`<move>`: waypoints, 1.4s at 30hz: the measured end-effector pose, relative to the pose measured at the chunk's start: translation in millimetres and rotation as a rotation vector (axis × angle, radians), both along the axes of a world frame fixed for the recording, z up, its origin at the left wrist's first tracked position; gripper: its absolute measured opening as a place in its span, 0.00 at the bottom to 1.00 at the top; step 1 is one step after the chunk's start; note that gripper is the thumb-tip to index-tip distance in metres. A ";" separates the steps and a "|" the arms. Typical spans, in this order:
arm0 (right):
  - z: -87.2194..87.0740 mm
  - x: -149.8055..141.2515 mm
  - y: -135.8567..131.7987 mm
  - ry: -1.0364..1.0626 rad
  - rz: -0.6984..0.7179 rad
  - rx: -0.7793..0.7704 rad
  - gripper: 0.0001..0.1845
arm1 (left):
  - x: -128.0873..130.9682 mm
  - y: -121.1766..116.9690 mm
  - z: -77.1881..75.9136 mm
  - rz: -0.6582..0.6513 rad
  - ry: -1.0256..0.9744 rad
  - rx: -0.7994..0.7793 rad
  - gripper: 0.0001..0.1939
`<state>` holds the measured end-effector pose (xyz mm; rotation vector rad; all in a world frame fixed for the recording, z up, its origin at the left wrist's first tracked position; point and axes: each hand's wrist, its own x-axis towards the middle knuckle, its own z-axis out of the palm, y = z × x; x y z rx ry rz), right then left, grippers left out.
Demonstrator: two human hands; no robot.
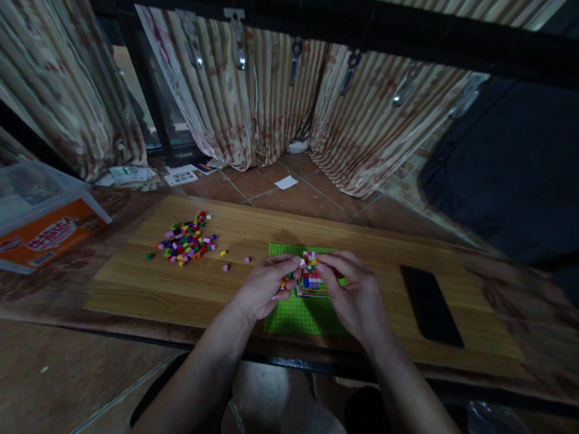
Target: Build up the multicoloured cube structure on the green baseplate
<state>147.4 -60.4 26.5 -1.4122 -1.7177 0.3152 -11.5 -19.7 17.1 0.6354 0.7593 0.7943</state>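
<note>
A green studded baseplate [290, 318] lies on the wooden board, with a block of many-coloured building bricks [310, 283] stacked on it. My left hand [268, 283] is closed at the stack's left side, with several small bricks in its curled fingers and a white brick [302, 262] between thumb and forefinger. At the right side, my right hand [356, 289] has thumb and forefinger pinched at the stack's upper edge. What, if anything, sits between those fingertips is too small to tell.
A loose pile of coloured bricks [188, 242] is spread on the wooden board [144, 288] at the left, a few strays nearer the baseplate. A black phone [431, 304] lies at the right. Beyond the left end stands a clear plastic box [46, 227] with an orange label.
</note>
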 end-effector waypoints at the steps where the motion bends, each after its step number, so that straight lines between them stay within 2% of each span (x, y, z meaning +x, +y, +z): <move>1: 0.9 -2.7 -0.1 0.028 0.016 -0.017 0.09 | 0.3 -0.1 0.3 -0.007 -0.005 0.009 0.13; 8: -1.9 -8.8 2.8 0.077 0.063 -0.046 0.06 | 0.4 -2.6 0.9 -0.083 -0.005 0.064 0.14; 13: -10.5 6.2 9.8 0.117 0.036 -0.002 0.07 | -0.8 -1.7 2.5 -0.043 -0.004 0.035 0.11; 19: -18.7 14.4 16.7 -0.035 -0.024 0.032 0.08 | -3.8 2.2 1.1 0.086 0.023 -0.022 0.06; 33: -17.1 5.6 16.5 -0.276 -0.013 0.108 0.11 | -6.6 2.1 2.3 0.086 0.012 -0.018 0.06; 42: -14.2 10.7 14.7 -0.118 -0.046 0.075 0.11 | -6.5 2.3 1.8 0.091 0.017 -0.019 0.07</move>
